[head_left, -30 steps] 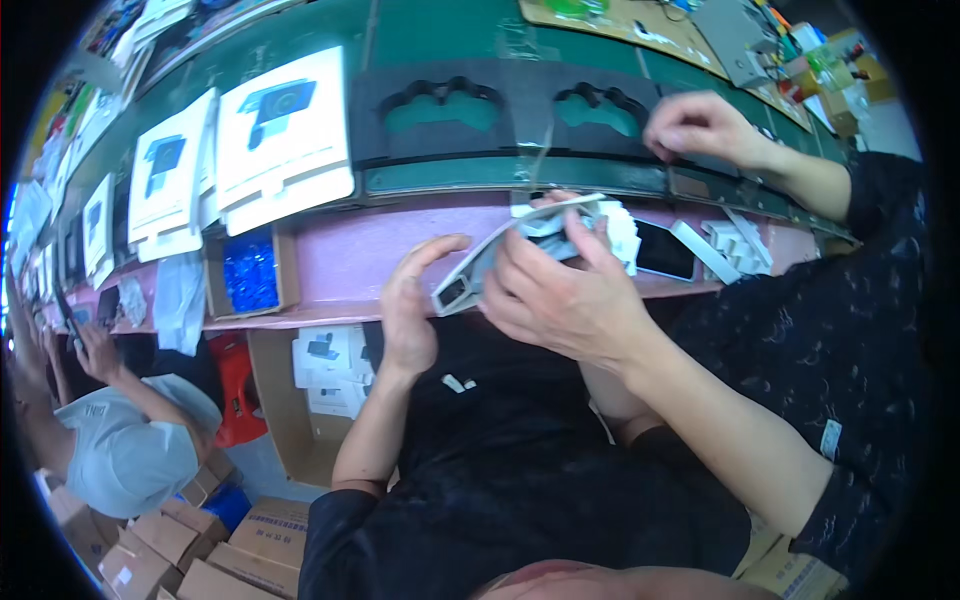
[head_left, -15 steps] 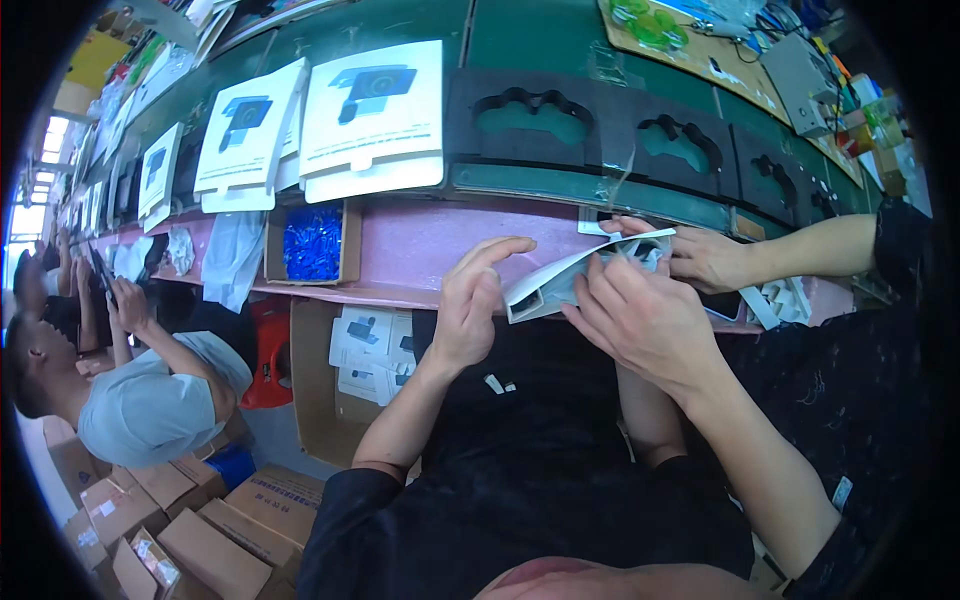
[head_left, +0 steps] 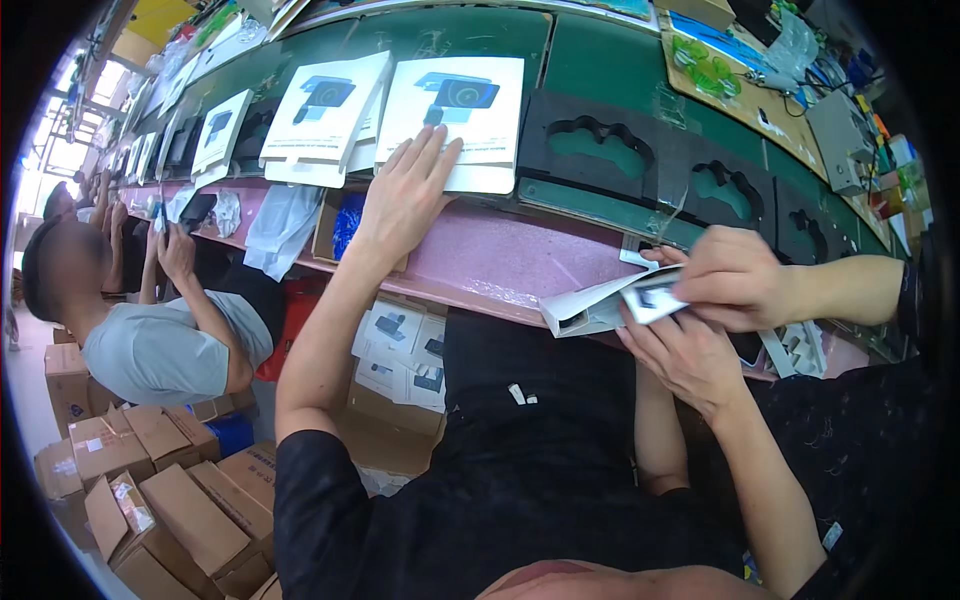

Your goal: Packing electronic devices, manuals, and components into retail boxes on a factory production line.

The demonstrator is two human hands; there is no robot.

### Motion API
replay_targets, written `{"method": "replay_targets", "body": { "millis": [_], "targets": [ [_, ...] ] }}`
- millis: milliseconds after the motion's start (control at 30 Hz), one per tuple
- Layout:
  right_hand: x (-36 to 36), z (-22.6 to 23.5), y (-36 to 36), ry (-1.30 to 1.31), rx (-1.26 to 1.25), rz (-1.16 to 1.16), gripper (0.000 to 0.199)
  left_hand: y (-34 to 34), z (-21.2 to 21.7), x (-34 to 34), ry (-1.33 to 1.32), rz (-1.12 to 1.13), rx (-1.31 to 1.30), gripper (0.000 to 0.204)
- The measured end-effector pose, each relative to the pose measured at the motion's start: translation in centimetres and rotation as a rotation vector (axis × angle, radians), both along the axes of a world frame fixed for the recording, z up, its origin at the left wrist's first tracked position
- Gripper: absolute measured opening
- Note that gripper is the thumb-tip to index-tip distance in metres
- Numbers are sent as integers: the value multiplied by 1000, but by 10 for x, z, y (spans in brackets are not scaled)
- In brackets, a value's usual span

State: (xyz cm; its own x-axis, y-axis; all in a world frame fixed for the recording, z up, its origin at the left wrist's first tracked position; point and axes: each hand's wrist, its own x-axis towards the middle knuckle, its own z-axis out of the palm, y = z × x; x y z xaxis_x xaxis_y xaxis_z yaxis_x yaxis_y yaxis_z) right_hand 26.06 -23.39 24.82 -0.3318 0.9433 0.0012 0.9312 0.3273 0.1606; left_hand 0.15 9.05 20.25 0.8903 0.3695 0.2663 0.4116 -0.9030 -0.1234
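My left hand [head_left: 415, 190] reaches to the table's far side, its fingers stretched out flat on the lower front of a white printed box [head_left: 455, 110]. That box leans upright and shows a picture of a dark device. At the pink ledge, an opened white box [head_left: 580, 308] lies tilted. My right hand [head_left: 665, 256] is mostly hidden behind it; only fingers show at the far edge. Over the same box are a co-worker's two hands [head_left: 728, 275], the upper one pinching a small white piece [head_left: 655, 299] with a dark patch.
More white printed boxes [head_left: 325, 105] stand in a row leftward. Black foam trays [head_left: 590, 150] with cutouts line the green table. Below the ledge is a carton [head_left: 385, 425] holding printed boxes. A person in grey [head_left: 165, 340] sits left, near brown cartons [head_left: 200, 520].
My left hand has left the opened box's side and moved up-left onto a standing printed box. The co-worker's upper hand has come over the opened box with a small white piece.
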Motion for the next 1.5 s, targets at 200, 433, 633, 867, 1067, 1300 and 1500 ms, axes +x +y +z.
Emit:
{"method": "replay_targets", "body": {
  "millis": [200,433,633,867,1067,1300,1500],
  "targets": [
    [67,35,56,334,-65,285,32,27,7,-1,-189,-212,137,42],
    [-2,26,5,-420,301,481,41,-23,78,-78,-854,119,-65,27],
    [-69,-9,20,-759,298,433,39,-91,174,-187,-326,582,-682,17],
    [-81,-20,55,-1021,278,258,36,-85,76,-232,239,804,-790,34],
    [-83,-19,67,-1126,334,300,35,-59,87,-155,-180,634,-456,48],
    [-114,-32,62,-1016,152,-16,72,24,81,-86,-58,285,-24,102],
    [-109,-37,69,-1176,144,112,65,72,65,-56,133,220,-65,122]
  ]
}}
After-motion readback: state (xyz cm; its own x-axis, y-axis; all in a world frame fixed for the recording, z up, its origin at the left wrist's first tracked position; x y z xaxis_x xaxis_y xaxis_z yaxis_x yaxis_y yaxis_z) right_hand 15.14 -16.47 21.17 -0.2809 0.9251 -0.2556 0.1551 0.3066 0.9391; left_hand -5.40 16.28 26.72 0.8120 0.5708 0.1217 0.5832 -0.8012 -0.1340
